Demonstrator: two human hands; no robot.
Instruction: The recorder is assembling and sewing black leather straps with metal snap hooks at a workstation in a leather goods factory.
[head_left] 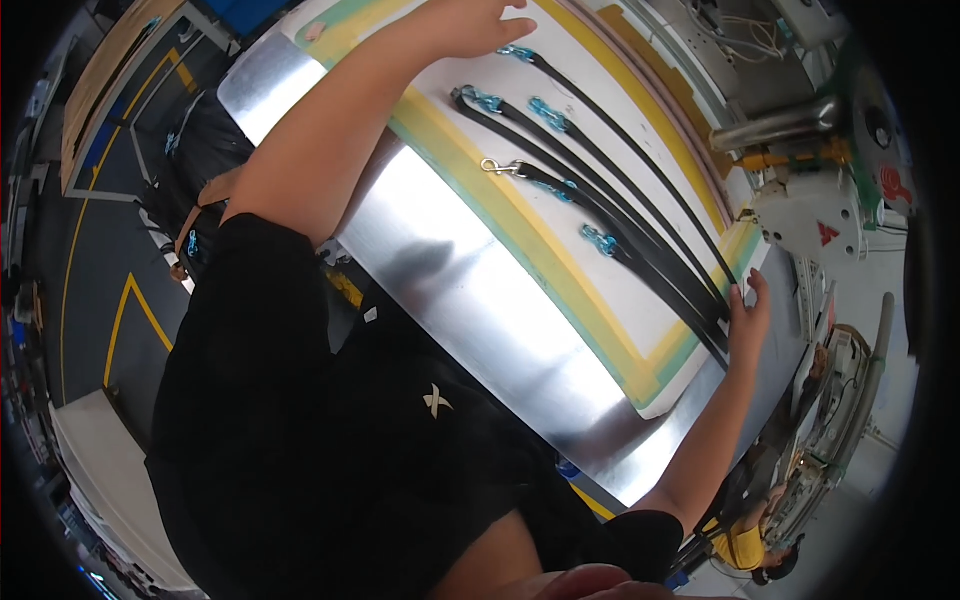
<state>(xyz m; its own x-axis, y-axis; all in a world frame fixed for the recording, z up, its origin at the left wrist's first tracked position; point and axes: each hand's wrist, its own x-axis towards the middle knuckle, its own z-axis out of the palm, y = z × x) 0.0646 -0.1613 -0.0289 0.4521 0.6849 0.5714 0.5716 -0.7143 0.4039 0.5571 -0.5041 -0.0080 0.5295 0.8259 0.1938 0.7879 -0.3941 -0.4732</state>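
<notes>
Several black straps (640, 205) lie side by side, slanting across a white board (640, 320) edged with yellow and green tape. Snap hooks wrapped in blue film (548, 113) sit at their far-left ends, and one bare silver snap hook (500, 167) lies among them. My left hand (475, 28) is over the far end of the board, partly cut off by the upper edge. Its visible thumb and finger are apart, just above the farthest wrapped hook (516, 53). At the right end of the straps, my right hand (748, 325) closes its fingers on a black strap; its palm is hidden.
Bare shiny metal tabletop (450, 265) runs along the near side of the board. A green and white machine with a metal cylinder (790, 125) stands at the right. Dark bundled straps (200, 150) hang at the left. A person in yellow (740, 547) is in the background, lower right.
</notes>
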